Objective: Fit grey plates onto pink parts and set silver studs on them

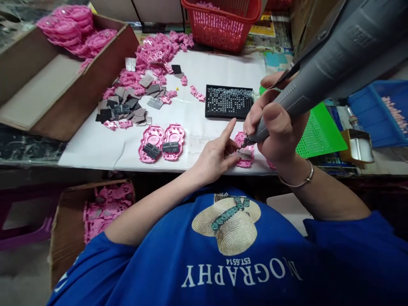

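Observation:
My right hand point(277, 121) is closed around a grey electric screwdriver point(318, 63). Its tilted bit points down at a grey plate on a pink plastic shell point(245, 161) near the table's front edge. My left hand point(216, 157) grips the left side of that shell with thumb and fingers, while the index finger stretches forward. Part of the shell is hidden by my hands. To the left, two more pink shells point(174, 131) lie side by side, each with a dark plate point(171, 147) on its lower half. Just beyond my hands sits a black screw tray point(228, 102) holding many small screws.
Pink parts point(156, 49) and grey plates point(126, 104) are heaped at the back left, beside a cardboard box point(83, 97). A red basket point(223, 25) stands at the back. On the right are a green perforated tray point(321, 131) and a blue bin point(369, 110).

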The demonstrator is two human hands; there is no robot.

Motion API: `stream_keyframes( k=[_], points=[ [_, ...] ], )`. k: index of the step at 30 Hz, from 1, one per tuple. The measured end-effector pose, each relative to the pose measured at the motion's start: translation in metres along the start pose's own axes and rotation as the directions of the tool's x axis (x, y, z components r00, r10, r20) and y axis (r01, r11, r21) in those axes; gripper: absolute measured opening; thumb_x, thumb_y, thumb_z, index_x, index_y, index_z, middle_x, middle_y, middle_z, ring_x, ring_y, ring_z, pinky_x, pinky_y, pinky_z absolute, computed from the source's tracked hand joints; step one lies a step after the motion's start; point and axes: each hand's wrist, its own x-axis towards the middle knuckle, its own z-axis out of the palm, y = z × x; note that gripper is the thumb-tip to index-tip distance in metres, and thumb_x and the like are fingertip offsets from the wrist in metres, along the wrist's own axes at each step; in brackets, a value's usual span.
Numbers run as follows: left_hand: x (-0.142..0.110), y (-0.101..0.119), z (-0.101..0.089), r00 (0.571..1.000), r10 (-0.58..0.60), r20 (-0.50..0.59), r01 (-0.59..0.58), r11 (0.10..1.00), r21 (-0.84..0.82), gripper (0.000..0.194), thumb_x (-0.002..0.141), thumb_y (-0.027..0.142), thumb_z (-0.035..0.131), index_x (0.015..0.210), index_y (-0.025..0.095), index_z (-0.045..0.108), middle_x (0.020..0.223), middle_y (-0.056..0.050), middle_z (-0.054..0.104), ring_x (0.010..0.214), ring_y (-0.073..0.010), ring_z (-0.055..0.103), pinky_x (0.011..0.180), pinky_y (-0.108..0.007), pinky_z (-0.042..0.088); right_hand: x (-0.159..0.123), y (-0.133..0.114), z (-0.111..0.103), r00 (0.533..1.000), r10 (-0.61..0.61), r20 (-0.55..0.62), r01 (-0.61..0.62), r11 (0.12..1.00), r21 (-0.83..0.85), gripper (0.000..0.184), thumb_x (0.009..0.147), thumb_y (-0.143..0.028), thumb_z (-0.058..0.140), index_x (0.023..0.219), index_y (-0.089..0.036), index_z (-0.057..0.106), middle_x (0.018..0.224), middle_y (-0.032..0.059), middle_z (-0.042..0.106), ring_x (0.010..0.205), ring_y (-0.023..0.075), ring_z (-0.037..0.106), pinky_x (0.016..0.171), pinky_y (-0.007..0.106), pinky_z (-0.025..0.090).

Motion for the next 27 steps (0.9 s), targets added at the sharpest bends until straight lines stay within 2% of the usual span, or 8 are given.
stream_keyframes(
  k=[7, 11, 18, 27],
  points=[
    [-0.001, 0.0, 0.0, 1.0, -0.001, 0.001, 0.001, 1.0, 0.015, 0.086, 0.081, 0.012, 0.066, 0.155, 0.02, 0.023, 0.098, -0.003, 0.069, 0.076, -0.0109, 0.061, 0.075, -0.023, 0.05, 0.001, 0.006, 0.001, 0.999, -0.041, 0.003, 0.041, 0.999, 0.035, 0.027, 0.077, -0.046, 0.072, 0.101, -0.038, 0.065, 0.058, -0.0057, 0.053, 0.044, 0.0154, 0.047, 0.049, 0.034, 0.042],
    [-0.001, 0.001, 0.001, 1.0, -0.008, -0.003, 0.008, 1.0, 0.022, 0.081, 0.082, 0.013, 0.066, 0.153, 0.018, 0.028, 0.098, -0.004, 0.069, 0.074, -0.011, 0.06, 0.075, -0.025, 0.05, 0.003, 0.007, 0.0, 1.0, -0.006, 0.023, 0.006, 1.0, 0.015, 0.029, 0.076, -0.044, 0.074, 0.101, -0.034, 0.062, 0.059, -0.006, 0.053, 0.047, 0.0158, 0.048, 0.052, 0.035, 0.044],
    [-0.002, 0.003, 0.0, 1.0, -0.008, 0.01, 0.008, 0.999, 0.037, 0.079, 0.083, 0.015, 0.066, 0.152, 0.019, 0.028, 0.099, -0.005, 0.068, 0.076, -0.0122, 0.06, 0.076, -0.027, 0.051, 0.003, 0.012, 0.001, 1.0, -0.024, 0.002, 0.024, 1.0, -0.009, 0.034, 0.071, -0.05, 0.074, 0.1, -0.036, 0.062, 0.059, -0.0051, 0.054, 0.049, 0.0185, 0.05, 0.052, 0.038, 0.045],
    [-0.002, 0.005, 0.001, 1.0, -0.02, 0.006, 0.019, 0.999, 0.048, 0.072, 0.084, 0.016, 0.066, 0.148, 0.018, 0.034, 0.097, -0.004, 0.068, 0.074, -0.0116, 0.058, 0.073, -0.025, 0.049, 0.004, 0.014, -0.001, 0.999, -0.036, 0.007, 0.037, 0.999, -0.018, 0.035, 0.075, -0.048, 0.074, 0.101, -0.03, 0.062, 0.067, -0.0045, 0.055, 0.054, 0.0145, 0.051, 0.058, 0.033, 0.048]
  ],
)
